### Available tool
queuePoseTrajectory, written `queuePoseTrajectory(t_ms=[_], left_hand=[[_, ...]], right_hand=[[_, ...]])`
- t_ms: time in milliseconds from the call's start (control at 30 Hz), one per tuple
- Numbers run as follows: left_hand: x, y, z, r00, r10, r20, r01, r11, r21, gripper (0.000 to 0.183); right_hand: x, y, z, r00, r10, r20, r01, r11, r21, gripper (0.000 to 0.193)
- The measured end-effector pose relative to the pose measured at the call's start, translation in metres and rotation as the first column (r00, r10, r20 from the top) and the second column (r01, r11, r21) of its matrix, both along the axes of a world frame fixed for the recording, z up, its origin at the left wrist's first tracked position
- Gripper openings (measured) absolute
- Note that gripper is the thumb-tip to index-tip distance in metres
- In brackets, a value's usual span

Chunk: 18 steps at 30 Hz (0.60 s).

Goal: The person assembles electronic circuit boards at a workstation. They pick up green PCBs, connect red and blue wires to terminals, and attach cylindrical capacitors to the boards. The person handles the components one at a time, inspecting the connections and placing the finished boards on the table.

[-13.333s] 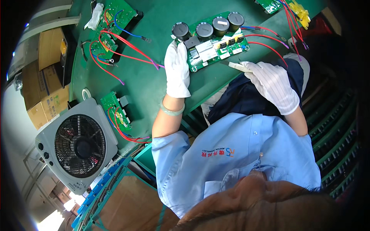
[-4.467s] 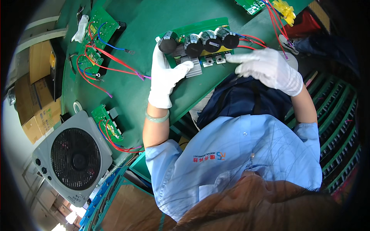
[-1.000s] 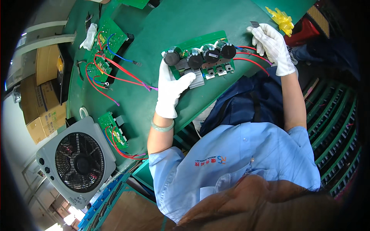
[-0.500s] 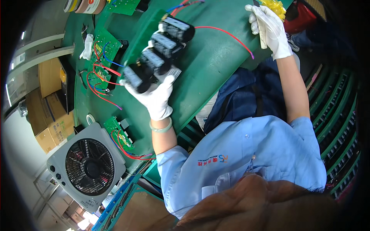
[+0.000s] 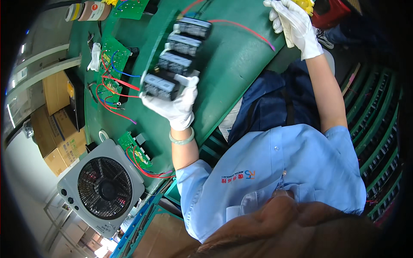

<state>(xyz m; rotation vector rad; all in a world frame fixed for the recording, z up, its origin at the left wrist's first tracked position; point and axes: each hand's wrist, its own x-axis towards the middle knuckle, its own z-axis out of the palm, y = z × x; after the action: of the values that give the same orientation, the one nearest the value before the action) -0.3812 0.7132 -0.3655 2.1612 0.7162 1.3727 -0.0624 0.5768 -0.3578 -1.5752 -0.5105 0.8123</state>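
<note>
Clamped in the white-gloved left hand (image 5: 175, 107) is a green circuit board (image 5: 165, 51) tipped up on edge, the cloth fingers wrapped round its near end so that the board rises away from the palm, above the green mat (image 5: 232, 73). Four dark, squat cylinder-shaped capacitors (image 5: 178, 53) stand in a row along the board, with smooth, dull casings; the nearest one sits just beyond the gloved fingertips. A red wire (image 5: 249, 30) trails from the far end of the board across the mat. At the mat's far right corner, the right hand (image 5: 294, 23), also in a knitted white glove, is curled over some yellow parts (image 5: 306, 4); whether it actually pinches them cannot be told. Toward the mat's left side lies a second green board with red and blue wires (image 5: 112, 69), and near the mat's front-left edge rests a smaller board (image 5: 134, 148). Off the mat's front-left corner stands a grey box fan (image 5: 101, 189) with a round black grille.
</note>
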Motion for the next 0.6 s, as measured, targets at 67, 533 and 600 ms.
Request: queuePoseTrajectory(t_ms=[67,533,600], left_hand=[[0.006,0.004,0.001,0.989,0.149,-0.004,-0.141,0.942,0.303,0.082],[-0.030,0.026,0.027,0.764,0.180,0.620,0.437,0.562,-0.702,0.036],[-0.039,0.025,0.026,0.756,0.197,0.625,0.421,0.585,-0.693,0.036]], right_hand=[[-0.003,0.000,0.003,0.999,-0.027,-0.018,0.026,0.999,-0.026,0.025],[-0.040,-0.001,0.016,0.988,-0.153,-0.017,0.152,0.956,0.252,0.058],[-0.081,-0.010,0.035,0.944,0.243,-0.224,-0.119,0.882,0.455,0.037]])
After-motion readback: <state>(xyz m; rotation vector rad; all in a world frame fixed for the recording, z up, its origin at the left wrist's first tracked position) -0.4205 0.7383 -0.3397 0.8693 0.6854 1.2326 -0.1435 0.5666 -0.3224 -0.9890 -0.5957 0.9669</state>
